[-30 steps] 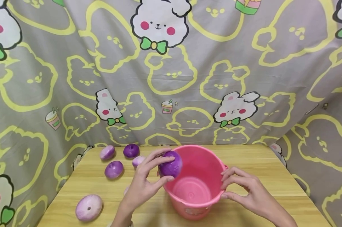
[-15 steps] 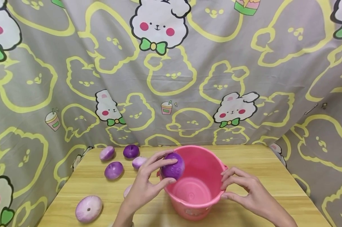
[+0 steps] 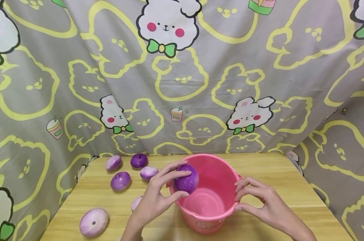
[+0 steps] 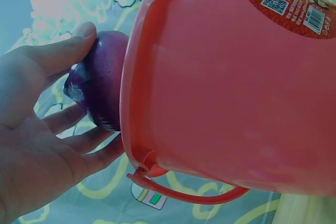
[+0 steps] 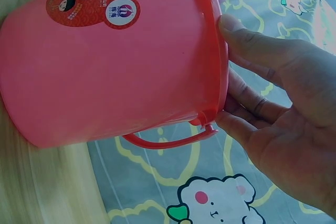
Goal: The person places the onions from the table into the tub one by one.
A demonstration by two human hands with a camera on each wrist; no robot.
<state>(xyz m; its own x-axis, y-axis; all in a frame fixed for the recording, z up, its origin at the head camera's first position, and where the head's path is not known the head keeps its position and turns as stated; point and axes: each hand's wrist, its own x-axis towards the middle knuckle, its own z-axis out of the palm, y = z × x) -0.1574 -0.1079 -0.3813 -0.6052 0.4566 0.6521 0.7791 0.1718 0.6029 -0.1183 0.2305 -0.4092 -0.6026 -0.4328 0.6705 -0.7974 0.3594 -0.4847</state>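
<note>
A pink bucket (image 3: 204, 221) stands upright on the wooden table, with only its bare floor showing inside. Over the left part of its mouth, my left hand (image 3: 158, 190) holds a purple onion (image 3: 186, 179) between thumb and fingers. The left wrist view shows the onion (image 4: 102, 80) partly hidden behind the bucket's rim (image 4: 126, 93). On the opposite side, my right hand (image 3: 261, 199) pinches the bucket's rim, thumb outside; in the right wrist view the fingertips (image 5: 231, 24) meet that rim. The bucket's handle (image 5: 173, 142) hangs down along its far side.
Several more onions lie on the table (image 3: 158, 217) left of the bucket: a large pale one (image 3: 94, 222) at the front, a dark one (image 3: 139, 161) at the back, and one (image 3: 136, 203) partly behind my left hand. A patterned curtain (image 3: 200, 83) hangs behind the table.
My left hand has moved slightly right and down with the onion, further over the bucket's mouth. My right hand has stayed at the rim, and the bucket has not moved.
</note>
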